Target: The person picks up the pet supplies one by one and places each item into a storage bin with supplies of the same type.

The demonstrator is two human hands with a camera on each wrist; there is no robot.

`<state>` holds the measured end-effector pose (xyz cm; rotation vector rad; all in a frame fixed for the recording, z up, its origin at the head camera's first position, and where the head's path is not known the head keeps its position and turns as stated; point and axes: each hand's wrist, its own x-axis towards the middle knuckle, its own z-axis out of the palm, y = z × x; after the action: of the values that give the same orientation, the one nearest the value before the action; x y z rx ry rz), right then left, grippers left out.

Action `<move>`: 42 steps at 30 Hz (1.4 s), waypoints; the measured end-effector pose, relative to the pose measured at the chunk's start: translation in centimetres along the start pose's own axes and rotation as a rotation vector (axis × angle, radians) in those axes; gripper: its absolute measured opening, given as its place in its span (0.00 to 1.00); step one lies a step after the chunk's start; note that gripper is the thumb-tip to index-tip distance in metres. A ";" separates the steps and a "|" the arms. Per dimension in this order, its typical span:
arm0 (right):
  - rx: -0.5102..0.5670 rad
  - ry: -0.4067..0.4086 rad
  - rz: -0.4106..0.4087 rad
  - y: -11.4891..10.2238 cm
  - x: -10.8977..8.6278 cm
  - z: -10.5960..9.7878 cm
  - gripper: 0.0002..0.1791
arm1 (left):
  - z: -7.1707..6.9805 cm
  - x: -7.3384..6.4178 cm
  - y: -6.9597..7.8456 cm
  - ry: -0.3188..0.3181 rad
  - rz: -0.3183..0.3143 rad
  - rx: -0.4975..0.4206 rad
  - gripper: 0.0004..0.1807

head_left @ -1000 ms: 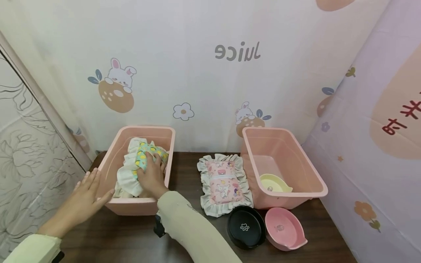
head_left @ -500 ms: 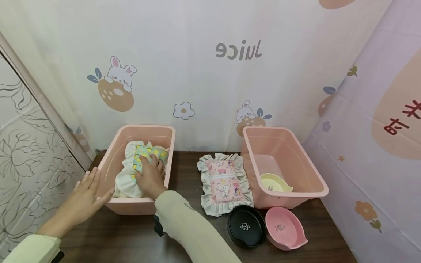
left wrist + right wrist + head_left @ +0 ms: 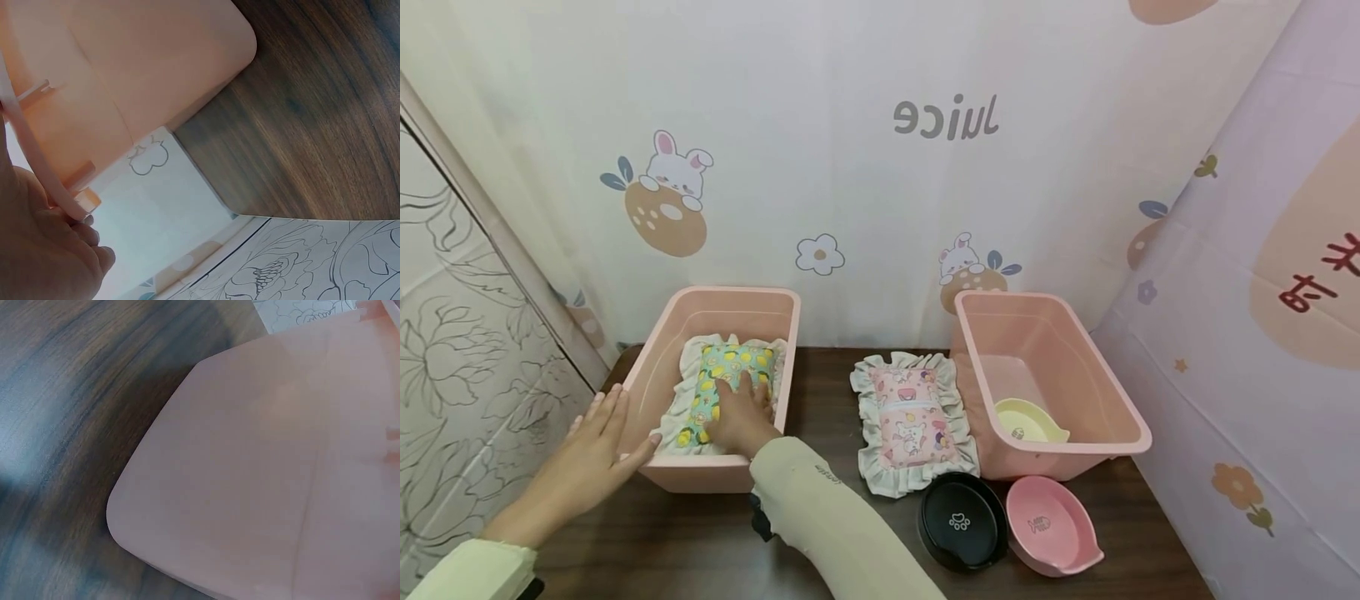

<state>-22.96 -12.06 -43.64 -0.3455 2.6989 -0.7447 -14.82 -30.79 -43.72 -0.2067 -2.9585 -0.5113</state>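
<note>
In the head view a green frilled cushion (image 3: 733, 360) printed with yellow lemons lies flat inside the left pink plastic bin (image 3: 707, 478). My right hand (image 3: 743, 423) reaches over the bin's near rim and rests on the cushion with its fingers spread, covering its lower right part. Fingers extended, my left hand (image 3: 580, 458) lies against the left rim of the same bin. The left wrist view has the left hand (image 3: 53, 250) at the rim, beside the bin's outer wall (image 3: 162, 56). Only the bin's outside (image 3: 219, 469) and the table appear in the right wrist view; the right hand is hidden there.
A pink frilled cushion (image 3: 913, 421) lies on the dark wooden table (image 3: 685, 542) between the bins. The right pink bin (image 3: 1045, 333) contains a yellow bowl (image 3: 1026, 423). In front stand a black bowl (image 3: 962, 521) and a pink bowl (image 3: 1051, 523). Printed curtains surround the table.
The green cushion has gone from bunched and raised to lying flat in the bin, under my right hand, which moved slightly down. My left hand stays on the rim.
</note>
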 end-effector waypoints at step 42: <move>0.073 -0.013 -0.107 0.3 -0.3 -0.9 0.40 | -0.2 0.1 0.1 -0.022 0.006 0.027 0.46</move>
<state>-23.05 -11.31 -42.96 -0.4784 2.6494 -0.8658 -14.91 -30.75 -43.49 -0.2198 -2.9829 -0.4708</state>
